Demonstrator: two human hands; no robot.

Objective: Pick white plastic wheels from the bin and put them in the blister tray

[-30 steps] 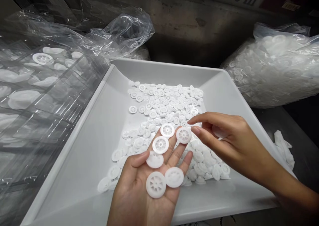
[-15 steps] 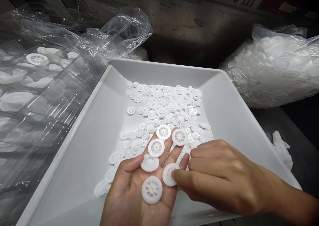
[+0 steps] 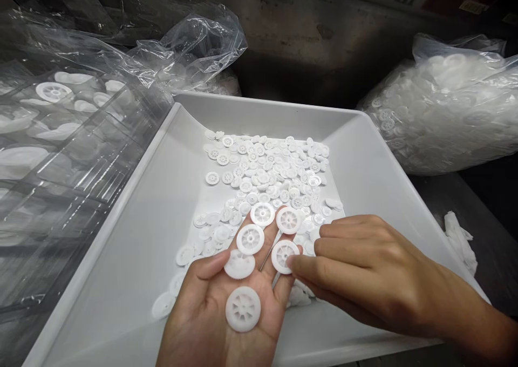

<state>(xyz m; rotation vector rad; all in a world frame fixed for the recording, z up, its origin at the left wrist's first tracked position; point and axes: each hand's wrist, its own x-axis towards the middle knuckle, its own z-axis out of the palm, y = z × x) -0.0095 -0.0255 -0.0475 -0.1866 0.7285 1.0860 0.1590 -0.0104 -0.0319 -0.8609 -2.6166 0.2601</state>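
My left hand (image 3: 226,302) is palm up over the tray, cradling several white plastic gears. One spoked gear (image 3: 243,309) lies on the palm, and a tilted gear (image 3: 239,264) rests beside the thumb. Farther out, a gear (image 3: 250,239) and another gear (image 3: 262,214) lie along the fingers, with a further gear (image 3: 288,220) at a fingertip. My right hand (image 3: 364,270) comes in from the right, its fingers drawn together at the edge of a gear (image 3: 285,257) above the left fingers. Its thumb is hidden. Many similar gears (image 3: 263,178) lie loose below.
The grey tray (image 3: 133,232) has raised sloping walls. At left is a clear plastic compartment tray (image 3: 117,162) holding white parts, with a clear bag (image 3: 202,43) behind it. A full bag of gears (image 3: 453,113) stands at right, near a crumpled white piece (image 3: 460,243).
The gear at my right fingertips has moved away from the palm toward the left fingers and now shows its hub more fully. My right hand has shifted slightly right.
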